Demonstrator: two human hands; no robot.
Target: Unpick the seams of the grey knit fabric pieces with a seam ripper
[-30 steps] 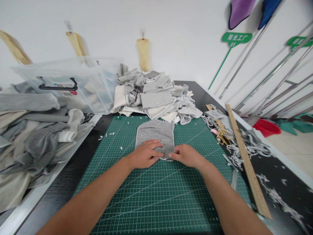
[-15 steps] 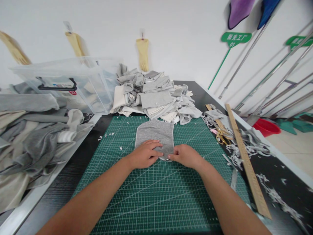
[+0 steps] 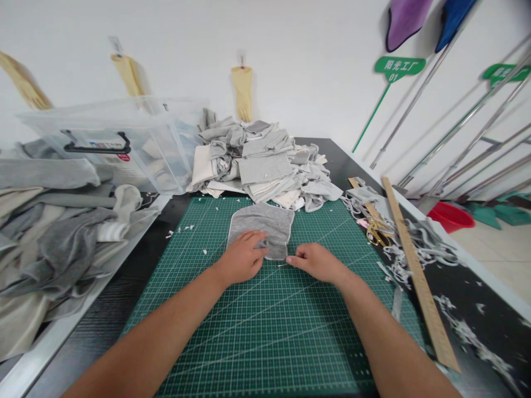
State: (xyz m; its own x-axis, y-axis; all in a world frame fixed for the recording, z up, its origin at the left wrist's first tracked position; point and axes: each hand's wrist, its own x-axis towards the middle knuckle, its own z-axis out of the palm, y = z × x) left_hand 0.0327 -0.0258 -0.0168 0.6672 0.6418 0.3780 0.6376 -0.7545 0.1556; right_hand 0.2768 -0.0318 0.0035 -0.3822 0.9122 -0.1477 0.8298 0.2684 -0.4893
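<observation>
1. Two hands are on one small grey fabric piece [image 3: 261,229], which lies flat at the far middle of the green cutting mat [image 3: 257,331] on the worktop.
2. Left hand [image 3: 240,257] rests palm down on the near left part of the cloth, fingers bunching its edge a bit, so it's pressing more than gripping.
3. Right hand [image 3: 315,262] sits just beside the near right corner, thumb and forefinger pinched together on something thin. Looks like a pin or thread, too small to tell.
4. Handling guess: light, floppy knit, no stiffness, wrinkles as soon as you push it. Best taken by the near edge or corners while the other palm pins it flat.
5. Nearby: heap of grey and white offcuts [image 3: 265,163] behind the mat, scissors [image 3: 375,232] and a wooden ruler [image 3: 415,271] off right.
</observation>
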